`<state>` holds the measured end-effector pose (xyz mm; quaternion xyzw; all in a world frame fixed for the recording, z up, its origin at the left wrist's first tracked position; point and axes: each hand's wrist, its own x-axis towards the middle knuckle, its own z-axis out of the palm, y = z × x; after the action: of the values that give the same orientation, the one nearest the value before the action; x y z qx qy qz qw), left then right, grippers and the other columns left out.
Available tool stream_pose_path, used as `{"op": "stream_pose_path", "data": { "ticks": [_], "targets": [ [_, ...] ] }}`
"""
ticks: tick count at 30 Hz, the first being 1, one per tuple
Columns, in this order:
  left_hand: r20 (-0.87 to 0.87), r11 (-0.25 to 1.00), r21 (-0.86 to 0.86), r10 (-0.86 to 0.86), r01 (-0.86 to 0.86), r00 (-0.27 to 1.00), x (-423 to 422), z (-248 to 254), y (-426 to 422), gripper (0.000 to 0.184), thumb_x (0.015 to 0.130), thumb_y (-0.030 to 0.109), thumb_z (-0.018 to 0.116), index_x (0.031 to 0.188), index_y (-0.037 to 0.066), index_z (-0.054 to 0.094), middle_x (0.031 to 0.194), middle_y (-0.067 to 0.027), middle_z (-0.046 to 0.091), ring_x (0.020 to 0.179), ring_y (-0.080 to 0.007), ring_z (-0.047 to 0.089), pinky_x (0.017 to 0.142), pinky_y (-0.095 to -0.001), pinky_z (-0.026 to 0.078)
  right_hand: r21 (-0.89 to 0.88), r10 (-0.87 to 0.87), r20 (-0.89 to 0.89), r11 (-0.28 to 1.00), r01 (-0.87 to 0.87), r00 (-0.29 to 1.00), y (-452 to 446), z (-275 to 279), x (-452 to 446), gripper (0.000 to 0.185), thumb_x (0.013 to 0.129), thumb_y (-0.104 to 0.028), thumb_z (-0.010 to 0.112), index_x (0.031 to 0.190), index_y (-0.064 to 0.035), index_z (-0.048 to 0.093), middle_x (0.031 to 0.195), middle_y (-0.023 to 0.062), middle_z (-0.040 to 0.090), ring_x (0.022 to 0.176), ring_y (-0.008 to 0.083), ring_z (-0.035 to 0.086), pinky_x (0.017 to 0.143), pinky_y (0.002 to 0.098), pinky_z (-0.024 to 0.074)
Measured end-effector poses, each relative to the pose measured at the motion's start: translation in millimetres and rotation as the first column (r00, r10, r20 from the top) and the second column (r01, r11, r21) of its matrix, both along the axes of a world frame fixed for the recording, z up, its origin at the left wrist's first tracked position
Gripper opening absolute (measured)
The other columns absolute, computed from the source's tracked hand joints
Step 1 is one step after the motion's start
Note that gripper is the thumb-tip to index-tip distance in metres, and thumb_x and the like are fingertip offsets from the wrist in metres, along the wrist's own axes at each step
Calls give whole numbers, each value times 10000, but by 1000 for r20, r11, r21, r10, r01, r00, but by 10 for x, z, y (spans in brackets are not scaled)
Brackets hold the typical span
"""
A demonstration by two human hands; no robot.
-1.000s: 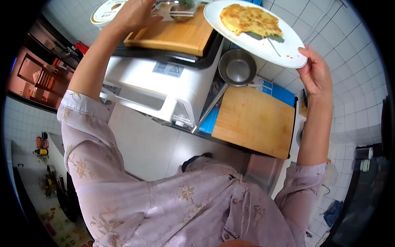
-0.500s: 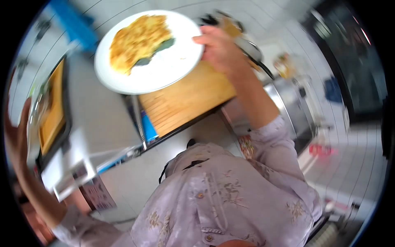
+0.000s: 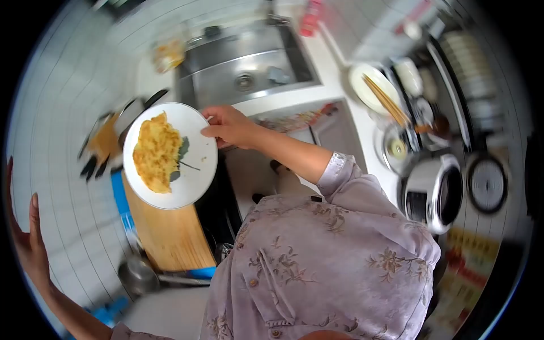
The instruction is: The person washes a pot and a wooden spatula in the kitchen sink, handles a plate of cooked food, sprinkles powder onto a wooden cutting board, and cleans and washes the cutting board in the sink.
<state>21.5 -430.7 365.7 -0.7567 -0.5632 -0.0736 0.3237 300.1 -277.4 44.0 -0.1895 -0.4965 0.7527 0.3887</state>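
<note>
The person's right hand (image 3: 229, 126) is clamped on the rim of a round, white, glossy plate (image 3: 198, 127), thumb lying over the upper edge and the fingers mostly hidden beneath. The plate is held up in front of the body, to the left of centre in the view, and overlaps the far end of a rectangular, light-brown wooden cutting board (image 3: 170, 235). On it lies a flat, golden-yellow, brown-flecked fried cake (image 3: 154, 150) with an uneven edge, covering the side away from the hand; beside it shows a grey-green leaf print (image 3: 183, 148) with a thin dark stem. The left hand (image 3: 25, 246) is raised at the far left edge, partly cut off by the dark border, its visible thumb and fingers apart, well away from the plate. Near the board's lower end sits a round, silver metal saucepan (image 3: 136, 276) with a long handle. Beyond the right hand is a rectangular stainless-steel sink (image 3: 221, 76). Farther right, pale wooden chopsticks (image 3: 385, 101) lie across a round, white dish (image 3: 360, 85), near a silver-and-black, rounded cooker (image 3: 419, 190).
</note>
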Motion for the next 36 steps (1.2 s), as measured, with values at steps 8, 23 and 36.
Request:
{"op": "stream_pose_path", "data": {
  "ticks": [8, 23, 36],
  "targets": [
    [227, 883, -191, -386, 430, 894, -781, 330, 1814, 504, 835, 277, 541, 1300, 200, 360, 1328, -43, 373, 1254, -223, 299, 1028, -425, 251, -161, -550, 243, 790, 592, 799, -980, 536, 296, 225, 802, -96, 568, 1020, -54, 533, 757, -4, 605, 629, 38, 536, 508, 174, 412],
    [707, 494, -215, -515, 842, 484, -1600, -1314, 4029, 539, 805, 88, 556, 1301, 79, 345, 1296, -126, 401, 1220, -221, 346, 999, -334, 244, -115, -698, 715, -63, 991, 38, -2474, -306, -858, 297, 791, -159, 598, 1066, -67, 529, 810, 9, 622, 659, 60, 557, 527, 196, 435],
    [864, 307, -263, -347, 915, 364, 257, -1432, 3308, 559, 782, 47, 580, 1291, 45, 351, 1277, -157, 408, 1198, -225, 366, 985, -314, 258, -222, -592, 498, -793, 567, -633, -4393, -978, 152, 221, 795, -100, 577, 1002, -85, 500, 852, 32, 601, 690, 117, 581, 511, 228, 473]
  ]
}}
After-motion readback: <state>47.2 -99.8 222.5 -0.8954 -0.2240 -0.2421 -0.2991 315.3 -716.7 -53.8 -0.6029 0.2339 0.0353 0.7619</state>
